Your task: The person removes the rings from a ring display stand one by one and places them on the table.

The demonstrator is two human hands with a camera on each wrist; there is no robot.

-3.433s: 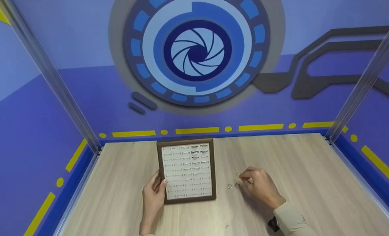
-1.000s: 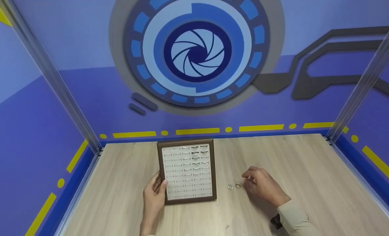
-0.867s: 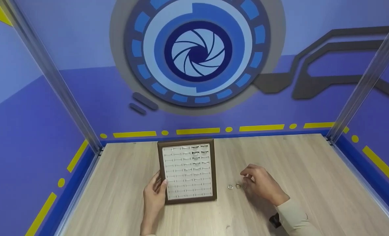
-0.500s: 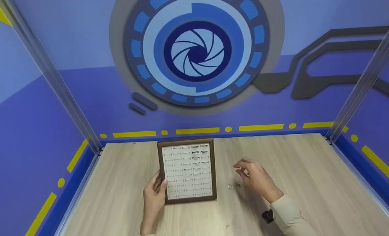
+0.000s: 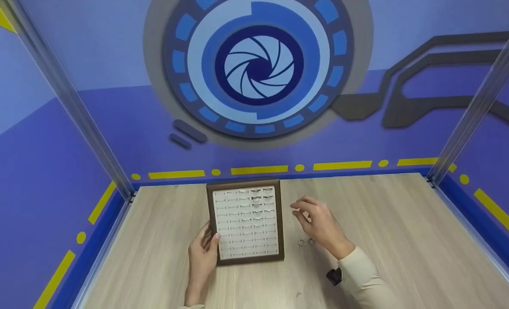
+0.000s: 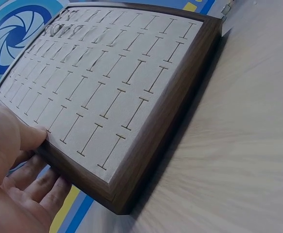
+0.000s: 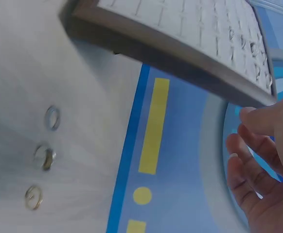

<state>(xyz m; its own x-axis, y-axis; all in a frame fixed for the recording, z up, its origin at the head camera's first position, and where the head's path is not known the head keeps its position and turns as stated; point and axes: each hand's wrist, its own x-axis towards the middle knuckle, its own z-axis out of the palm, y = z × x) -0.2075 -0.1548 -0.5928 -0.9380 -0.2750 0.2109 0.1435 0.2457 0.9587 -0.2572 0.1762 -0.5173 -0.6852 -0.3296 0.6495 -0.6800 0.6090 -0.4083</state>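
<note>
A brown-framed ring display tray [image 5: 280, 231] leans back in the head view, its pale slotted pad holding several rings toward the upper right. My left hand [image 5: 202, 257] grips its left edge, thumb on the front and fingers behind. My right hand [image 5: 319, 219] hovers just right of the tray, fingers loosely bent, with nothing visible between thumb and fingertips. On the table, the right wrist view has three loose rings: a silvery ring [image 7: 47, 118], a ring with a dark gold part [image 7: 48, 159] and a thin gold-toned ring [image 7: 38, 198]. The head view shows only two; the right arm hides the other.
The wood-grain table [image 5: 151, 240] is enclosed by blue printed panels [image 5: 108, 128] at the back and sides. Metal posts [image 5: 70, 98] stand at the back corners. A black device [image 5: 334, 276] sits on the right wrist.
Earlier my right hand held a gold-toned ring over the table; a third ring now lies there. The hand has since moved up and left toward the tray. The left hand has stayed put.
</note>
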